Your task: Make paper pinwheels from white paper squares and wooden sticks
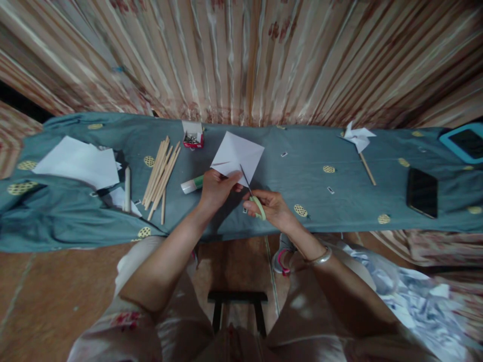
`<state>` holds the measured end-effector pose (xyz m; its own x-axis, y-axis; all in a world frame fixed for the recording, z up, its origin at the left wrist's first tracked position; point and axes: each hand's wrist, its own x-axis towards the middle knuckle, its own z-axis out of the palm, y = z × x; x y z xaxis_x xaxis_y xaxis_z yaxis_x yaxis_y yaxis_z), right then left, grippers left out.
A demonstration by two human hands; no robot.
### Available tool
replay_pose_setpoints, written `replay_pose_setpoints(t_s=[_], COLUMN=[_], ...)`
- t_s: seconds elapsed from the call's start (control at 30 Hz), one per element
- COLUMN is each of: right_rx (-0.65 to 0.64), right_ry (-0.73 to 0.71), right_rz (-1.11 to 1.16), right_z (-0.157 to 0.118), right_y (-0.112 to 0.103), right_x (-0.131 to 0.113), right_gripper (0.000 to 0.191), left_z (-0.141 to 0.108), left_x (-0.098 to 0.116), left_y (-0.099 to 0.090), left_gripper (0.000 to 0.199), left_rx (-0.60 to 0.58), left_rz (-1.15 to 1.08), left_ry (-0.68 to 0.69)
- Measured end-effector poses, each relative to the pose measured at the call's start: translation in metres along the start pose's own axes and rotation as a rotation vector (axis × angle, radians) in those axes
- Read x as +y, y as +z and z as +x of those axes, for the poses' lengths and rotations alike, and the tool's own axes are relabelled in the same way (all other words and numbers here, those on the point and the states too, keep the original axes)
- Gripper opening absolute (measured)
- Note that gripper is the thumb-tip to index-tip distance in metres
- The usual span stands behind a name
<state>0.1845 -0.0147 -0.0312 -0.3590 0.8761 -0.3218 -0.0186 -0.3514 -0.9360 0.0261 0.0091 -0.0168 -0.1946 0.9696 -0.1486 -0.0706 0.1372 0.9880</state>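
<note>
My left hand (221, 188) pinches the near corner of a square white sheet of paper (241, 148), thumb on top. The sheet is turned like a diamond, and a slit runs in from its left side. In my right hand (273, 206) is a pair of scissors (257, 205) with light green handles. Their blades lie along the sheet's near right part and point toward its middle; whether they are parted I cannot tell. Beside my left hand lies a glue stick (192, 184) with a white cap and green label, partly hidden by that hand.
Left of my hands lie several wooden sticks (160, 173), a small red box of metal pins (193, 138) and white paper sheets (81, 163). A paper pinwheel (358, 138) on a stick, a black phone (422, 192) and a blue-framed device (466, 143) are to the right. Behind the cloth-covered table hangs a curtain (241, 65).
</note>
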Motion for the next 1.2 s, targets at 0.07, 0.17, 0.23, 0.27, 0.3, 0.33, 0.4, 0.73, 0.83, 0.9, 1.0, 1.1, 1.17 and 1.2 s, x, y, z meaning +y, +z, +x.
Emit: replay_pose_setpoints(t_s=[0.07,0.17,0.23,0.27,0.3,0.33,0.4,0.73,0.83,0.9,1.0,1.1,1.17,1.2], right_rx=[0.005,0.014,0.016,0.02,0.026,0.031,0.035,-0.004,-0.004,0.003,0.014,0.031,0.031,0.028], right_ry=[-0.004,-0.007,-0.004,-0.001,0.003,0.007,0.016,0.007,-0.007,-0.005,0.009,0.019,0.012,0.007], right_rz=[0.002,0.009,0.01,0.014,0.022,0.03,0.045,0.02,0.005,0.008,0.024,0.036,0.028,0.022], right_z=[-0.0005,-0.0012,-0.0012,-0.0011,-0.001,-0.0009,-0.0006,-0.0001,0.0001,0.0001,-0.0004,-0.0008,-0.0008,-0.0007], right_y=[0.0002,0.0008,0.0012,0.0014,0.0016,0.0018,0.0022,-0.0006,-0.0013,-0.0009,0.0007,0.0021,0.0023,0.0024], right_x=[-0.0007,-0.0015,-0.0017,-0.0018,-0.0019,-0.0021,-0.0027,-0.0005,0.001,0.0005,-0.0016,-0.0029,-0.0028,-0.0024], right_gripper=[0.046,0.046,0.046,0.045,0.045,0.045,0.045,0.043,0.044,0.044,0.044,0.044,0.044,0.044], left_z=[-0.0006,-0.0014,-0.0016,-0.0017,-0.0018,-0.0018,-0.0017,-0.0019,-0.0015,-0.0011,-0.001,-0.0015,-0.002,-0.0022], left_x=[0.0,0.0005,0.001,0.0013,0.0015,0.0017,0.0018,0.0017,0.0013,0.0004,-0.001,-0.0014,-0.0009,-0.0006], left_y=[0.0007,0.0013,0.0012,0.0011,0.001,0.001,0.0012,0.0029,0.0025,0.0019,0.0011,0.0011,0.0015,0.0017], left_gripper=[0.014,0.014,0.014,0.015,0.016,0.016,0.015,0.01,0.011,0.01,0.011,0.01,0.011,0.012], left_rx=[0.002,0.01,0.008,0.006,0.006,0.008,0.015,0.016,0.011,0.008,0.004,0.0,0.007,0.01], left_rz=[0.007,-0.008,-0.019,-0.019,-0.019,-0.02,-0.028,-0.079,-0.08,-0.073,-0.063,-0.076,-0.08,-0.077], left_ry=[-0.008,-0.009,-0.008,-0.013,-0.019,-0.024,-0.032,-0.04,-0.033,-0.029,-0.021,-0.012,-0.019,-0.026])
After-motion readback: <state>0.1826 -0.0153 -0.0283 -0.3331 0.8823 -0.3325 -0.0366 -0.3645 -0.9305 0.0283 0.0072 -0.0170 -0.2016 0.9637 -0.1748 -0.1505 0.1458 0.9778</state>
